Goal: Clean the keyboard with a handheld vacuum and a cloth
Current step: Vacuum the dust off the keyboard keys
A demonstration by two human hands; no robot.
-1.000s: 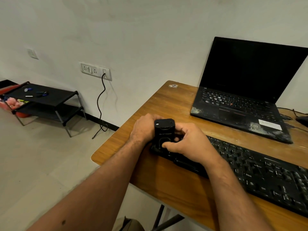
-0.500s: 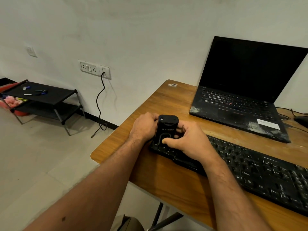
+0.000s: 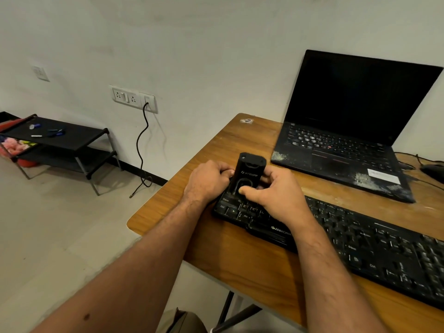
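Here your wooden desk carries an open laptop at the back and the black keyboard in front, running off to your right. Your left hand and right hand curl closed around the handheld vacuum from either side, your right thumb on its face. It stands nearly upright over the keyboard's left end, just above the Ctrl key

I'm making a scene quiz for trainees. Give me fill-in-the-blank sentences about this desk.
1. Both hands hold the handheld vacuum over the ____ end of the keyboard.
2. The laptop lid is ____.
3. The cable beside the table plugs into a ____ socket.

Missing words: left; open; wall
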